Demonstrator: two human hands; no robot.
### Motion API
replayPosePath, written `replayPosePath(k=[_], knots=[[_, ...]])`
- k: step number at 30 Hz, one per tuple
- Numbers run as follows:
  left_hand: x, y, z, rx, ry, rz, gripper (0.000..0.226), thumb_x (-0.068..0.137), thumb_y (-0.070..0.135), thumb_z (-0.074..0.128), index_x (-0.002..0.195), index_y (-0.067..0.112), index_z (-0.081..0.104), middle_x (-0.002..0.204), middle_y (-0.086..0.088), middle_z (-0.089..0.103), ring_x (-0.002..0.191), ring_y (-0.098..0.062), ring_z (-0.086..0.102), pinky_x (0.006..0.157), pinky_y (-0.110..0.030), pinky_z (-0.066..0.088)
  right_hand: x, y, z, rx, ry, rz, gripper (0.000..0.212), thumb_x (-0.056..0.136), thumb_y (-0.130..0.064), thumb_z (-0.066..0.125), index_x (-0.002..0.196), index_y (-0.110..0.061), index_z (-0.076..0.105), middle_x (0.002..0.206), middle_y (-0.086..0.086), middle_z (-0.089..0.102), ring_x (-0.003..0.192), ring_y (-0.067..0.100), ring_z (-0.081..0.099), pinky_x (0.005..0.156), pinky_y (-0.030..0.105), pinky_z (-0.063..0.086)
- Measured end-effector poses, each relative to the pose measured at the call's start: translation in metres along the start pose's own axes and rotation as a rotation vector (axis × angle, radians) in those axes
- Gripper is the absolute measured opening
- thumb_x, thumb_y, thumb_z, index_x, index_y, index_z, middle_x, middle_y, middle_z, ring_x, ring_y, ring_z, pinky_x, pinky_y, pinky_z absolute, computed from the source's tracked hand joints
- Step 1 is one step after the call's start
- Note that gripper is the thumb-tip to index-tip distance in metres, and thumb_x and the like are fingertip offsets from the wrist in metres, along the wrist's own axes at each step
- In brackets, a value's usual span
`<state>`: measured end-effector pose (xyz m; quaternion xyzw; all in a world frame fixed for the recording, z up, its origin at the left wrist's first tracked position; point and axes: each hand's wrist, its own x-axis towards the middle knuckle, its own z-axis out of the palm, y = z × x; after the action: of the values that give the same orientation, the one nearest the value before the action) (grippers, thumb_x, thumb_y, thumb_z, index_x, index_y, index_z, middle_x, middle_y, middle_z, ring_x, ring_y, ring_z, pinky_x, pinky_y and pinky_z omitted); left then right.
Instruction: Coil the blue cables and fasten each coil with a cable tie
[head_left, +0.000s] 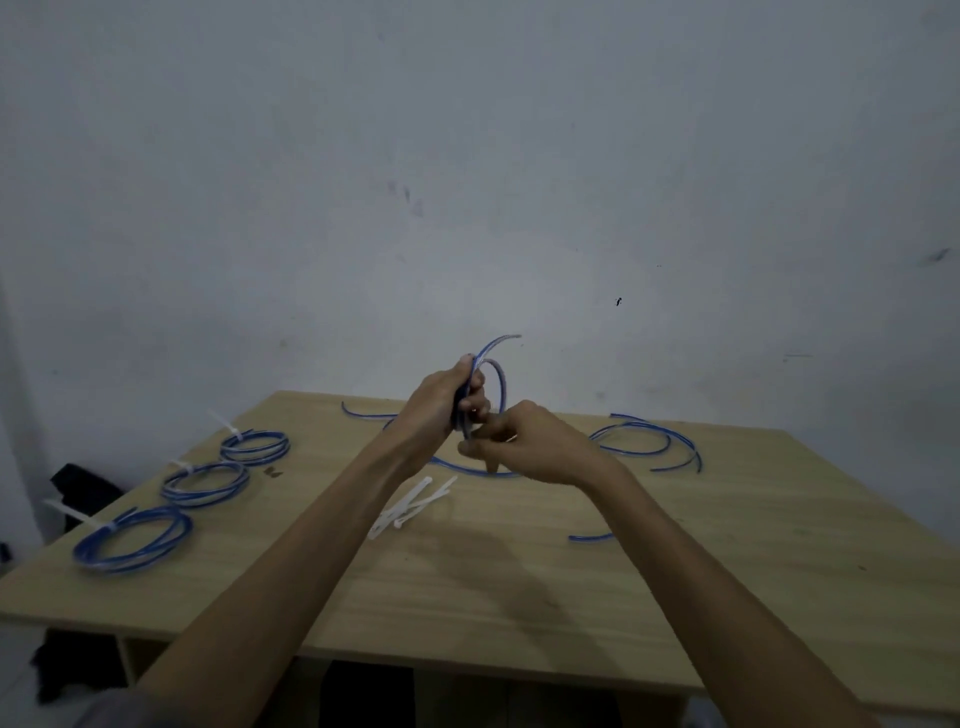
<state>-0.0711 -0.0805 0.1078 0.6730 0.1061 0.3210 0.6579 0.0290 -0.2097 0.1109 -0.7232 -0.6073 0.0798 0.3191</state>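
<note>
My left hand grips a small coil of blue cable upright above the middle of the wooden table. My right hand pinches the cable just below the left hand; its trailing length curves down onto the table. Three tied blue coils lie in a row at the left: the far coil, the middle coil and the near coil, each with a white tie sticking out. A pile of white cable ties lies under my forearms.
Loose blue cables curl on the right of the table, and a short piece lies beside my right forearm. Another strand lies at the back edge. A dark cloth sits off the table's left side. A grey wall stands behind.
</note>
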Motion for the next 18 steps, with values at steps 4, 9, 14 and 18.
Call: replayPosePath(k=[4, 9, 14, 18], knots=[[-0.003, -0.003, -0.012, -0.076, -0.051, -0.069, 0.042, 0.109, 0.038, 0.032, 0.075, 0.017, 0.043, 0.057, 0.003, 0.026, 0.051, -0.016, 0.034, 0.057, -0.029, 0.036, 0.002, 0.002, -0.028, -0.218, 0.414, -0.08, 0.022, 0.097, -0.031, 0.06, 0.11, -0.021, 0.073, 0.09, -0.005, 0.069, 0.067, 0.014, 0.057, 0.07, 0.031, 0.05], [-0.012, -0.007, -0.012, -0.332, -0.22, -0.23, 0.038, 0.106, 0.032, 0.033, 0.072, 0.017, 0.041, 0.051, 0.006, 0.021, 0.039, -0.007, 0.02, 0.042, -0.023, 0.016, 0.014, 0.004, -0.027, -0.678, 0.31, -0.222, 0.041, 0.102, -0.037, 0.053, 0.142, -0.031, 0.051, 0.133, -0.004, 0.052, 0.104, 0.019, 0.06, 0.072, 0.033, 0.047], [-0.015, -0.015, -0.016, -0.465, -0.3, -0.306, 0.032, 0.102, 0.03, 0.04, 0.074, 0.016, 0.043, 0.048, 0.007, 0.025, 0.035, -0.005, 0.022, 0.035, -0.02, 0.02, 0.02, 0.013, -0.026, -0.74, 0.421, -0.322, 0.03, 0.104, -0.035, 0.05, 0.104, -0.013, 0.071, 0.095, 0.001, 0.064, 0.08, 0.025, 0.063, 0.06, 0.035, 0.047], [-0.019, -0.019, -0.018, -0.505, -0.296, -0.301, 0.034, 0.102, 0.032, 0.041, 0.073, 0.015, 0.046, 0.046, 0.007, 0.025, 0.033, -0.005, 0.022, 0.036, -0.02, 0.017, 0.022, 0.019, -0.022, -0.792, 0.623, -0.379, 0.024, 0.101, -0.029, 0.058, 0.087, -0.01, 0.064, 0.081, 0.003, 0.06, 0.061, 0.024, 0.058, 0.047, 0.031, 0.043]])
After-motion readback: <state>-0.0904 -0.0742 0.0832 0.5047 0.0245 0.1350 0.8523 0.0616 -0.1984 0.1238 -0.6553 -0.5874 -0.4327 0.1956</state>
